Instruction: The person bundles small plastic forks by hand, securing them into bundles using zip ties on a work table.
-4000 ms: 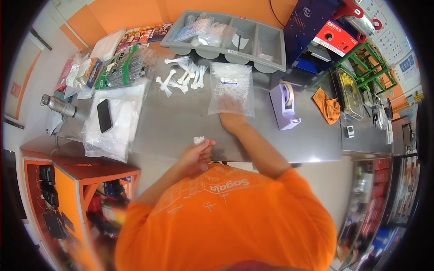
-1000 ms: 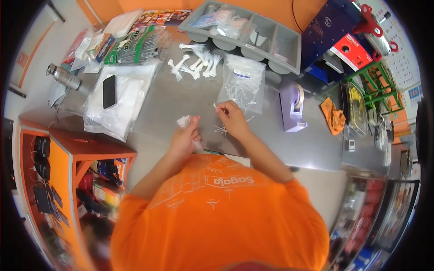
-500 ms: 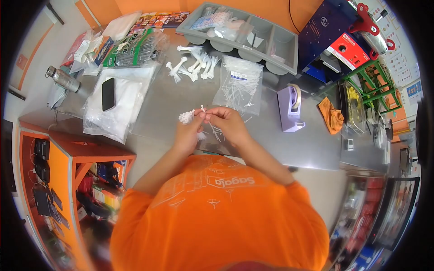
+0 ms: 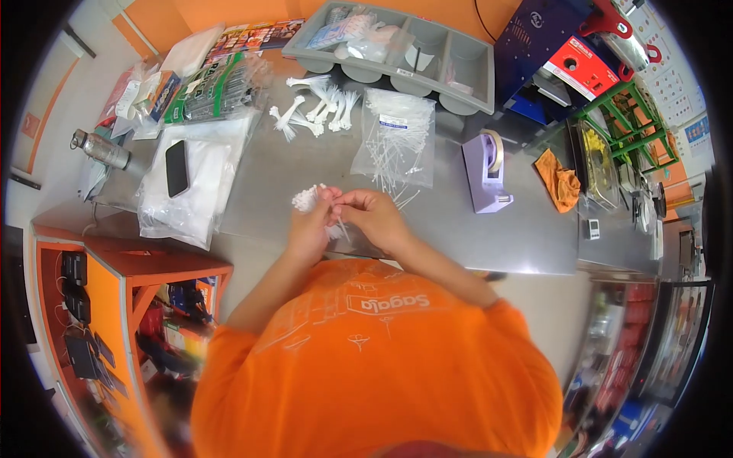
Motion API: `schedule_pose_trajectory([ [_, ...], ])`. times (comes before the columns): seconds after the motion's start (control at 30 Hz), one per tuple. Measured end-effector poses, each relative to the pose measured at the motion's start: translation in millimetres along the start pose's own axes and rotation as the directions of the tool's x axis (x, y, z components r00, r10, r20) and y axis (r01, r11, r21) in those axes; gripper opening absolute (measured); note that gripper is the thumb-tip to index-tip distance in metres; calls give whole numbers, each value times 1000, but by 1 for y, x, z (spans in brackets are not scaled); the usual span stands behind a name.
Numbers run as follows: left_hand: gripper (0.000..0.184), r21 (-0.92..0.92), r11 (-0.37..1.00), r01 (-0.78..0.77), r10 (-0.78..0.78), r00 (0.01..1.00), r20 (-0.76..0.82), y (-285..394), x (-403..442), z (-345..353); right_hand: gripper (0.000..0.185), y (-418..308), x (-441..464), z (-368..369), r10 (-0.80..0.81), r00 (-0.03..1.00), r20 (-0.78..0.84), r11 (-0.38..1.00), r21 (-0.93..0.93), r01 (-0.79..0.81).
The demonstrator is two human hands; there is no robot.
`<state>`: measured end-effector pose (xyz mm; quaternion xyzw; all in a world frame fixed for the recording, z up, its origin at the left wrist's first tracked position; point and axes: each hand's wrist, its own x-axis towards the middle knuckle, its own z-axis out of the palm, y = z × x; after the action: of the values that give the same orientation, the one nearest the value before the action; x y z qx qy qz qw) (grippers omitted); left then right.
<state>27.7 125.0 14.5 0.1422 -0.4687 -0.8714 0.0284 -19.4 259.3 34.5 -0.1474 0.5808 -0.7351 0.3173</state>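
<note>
In my left hand point(image 4: 309, 227) is a bundle of thin white cable ties point(image 4: 306, 198), their small heads gathered at the top and the tails showing below. My right hand point(image 4: 374, 217) is closed at the fingertips against the left fingers, pinching white cable ties whose tails point down; the fingers partly hide how many. Beyond the hands lies an open clear plastic bag point(image 4: 418, 156) with loose cable ties in and spilling out of it. Several bunched groups of cable ties point(image 4: 324, 108) rest on the metal table to the left of the bag.
A purple tape dispenser point(image 4: 482, 174) and an orange cloth point(image 4: 557, 181) are on the right. A grey compartment tray point(image 4: 397, 76) stands at the back. On the left are a phone point(image 4: 177, 169) on plastic packaging point(image 4: 195, 206) and a metal bottle point(image 4: 101, 149).
My right hand has drawn closer to my left, and the cable ties in its fingers, fanned out before, now hang close to the bundle. The view has shifted slightly.
</note>
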Motion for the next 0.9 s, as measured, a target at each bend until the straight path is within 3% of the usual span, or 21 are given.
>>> schedule_pose_trajectory([
  [0.03,21,-11,1000,22,-22,999,35,-2,1,-11,20,-7,-3,1,1,1000,-10,1000,4,-1],
  [0.07,23,-21,999,48,-46,996,72,-6,1,-17,23,-19,-9,3,-29,998,-55,957,-291,12],
  [0.1,23,-17,998,62,-61,995,81,-2,-2,-9,25,-24,-13,3,-66,994,-91,828,-561,4],
  [0.13,24,-127,983,136,-143,988,-50,7,-8,5,25,-23,-15,1,-63,992,-107,832,-555,-7],
  [0.17,24,-241,951,192,-237,956,-173,10,-12,14,28,-21,-15,0,-254,959,-123,810,-569,142],
  [0.2,24,-234,950,207,-249,954,-169,6,-14,16,31,-19,-16,0,-436,890,-134,759,-586,284],
  [0.27,22,-232,869,438,-459,887,-44,0,-19,16,32,-9,-14,0,-434,896,-95,761,-571,308],
  [0.3,22,-227,867,443,-464,885,-44,-1,-21,14,32,-5,-14,-2,-433,899,-69,760,-564,323],
  [0.33,21,-150,883,444,-440,896,64,-2,-23,11,32,0,-14,-3,-433,901,-43,759,-557,338],
  [0.37,20,-75,898,434,-417,892,173,-2,-24,8,32,3,-16,-7,-331,941,72,830,-453,326],
  [0.4,20,-75,897,436,-420,891,171,0,-23,5,32,5,-18,-11,-233,952,198,892,-347,290],
  [0.47,18,-172,818,549,-503,827,252,3,-21,1,26,-3,-24,-31,-266,964,-12,808,-549,216],
  [0.53,18,-125,815,565,-532,816,225,9,-24,5,22,-3,-30,-66,-281,940,-192,750,-655,91],
  [0.57,18,-72,811,581,-559,805,200,11,-26,6,17,4,-32,-85,-355,912,-205,624,-779,68],
  [0.63,18,-85,768,635,-599,759,255,8,-29,5,21,27,-40,-123,-463,886,7,94,-994,57],
  [0.67,18,-89,720,689,-636,705,314,6,-30,5,21,33,-39,-128,-461,887,2,96,-994,53],
  [0.73,18,-94,705,703,-649,693,313,7,-31,12,21,38,-41,-134,-532,830,169,-215,-975,61],
  [0.8,18,-105,698,708,-654,690,309,6,-29,15,19,37,-39,-137,-483,861,157,-224,-973,52],
  [0.9,19,-106,773,626,-575,762,298,7,-23,12,16,38,-35,-140,-433,884,178,-278,-959,57],
])
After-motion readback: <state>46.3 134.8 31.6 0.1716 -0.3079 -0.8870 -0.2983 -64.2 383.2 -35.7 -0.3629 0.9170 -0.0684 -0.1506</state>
